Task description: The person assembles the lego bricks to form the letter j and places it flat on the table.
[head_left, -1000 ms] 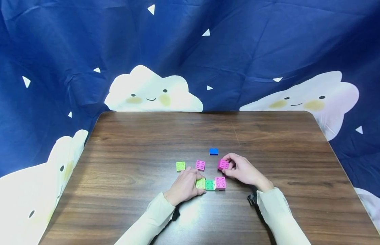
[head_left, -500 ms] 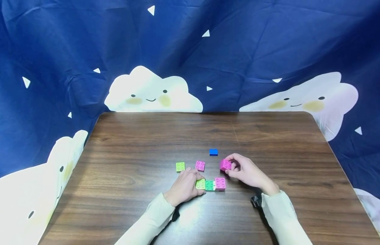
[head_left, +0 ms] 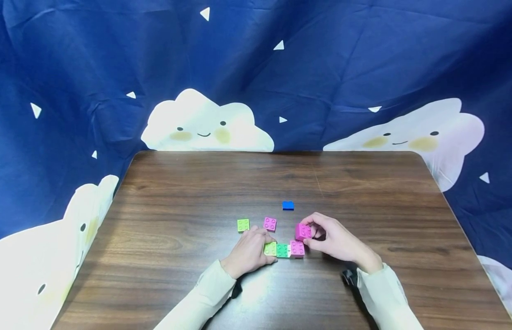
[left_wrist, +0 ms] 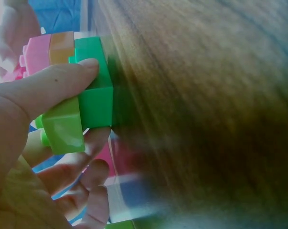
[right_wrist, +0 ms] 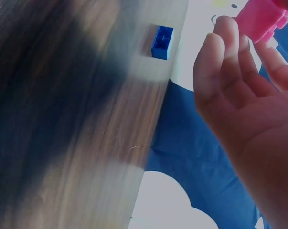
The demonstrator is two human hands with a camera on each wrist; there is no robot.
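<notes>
We see a left hand (head_left: 248, 251) gripping and partly hiding a toy-brick row (head_left: 282, 250), while a right hand (head_left: 331, 235) pinches a pink brick (head_left: 303, 232) near the row's right end; whether they touch, we cannot tell.

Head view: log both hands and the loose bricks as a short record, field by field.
left hand: grips the brick row near its lime end
right hand: holds a pink brick near the row's pink end
held brick touching row: cannot tell
loose on table: lime brick, another pink brick, blue brick
</notes>
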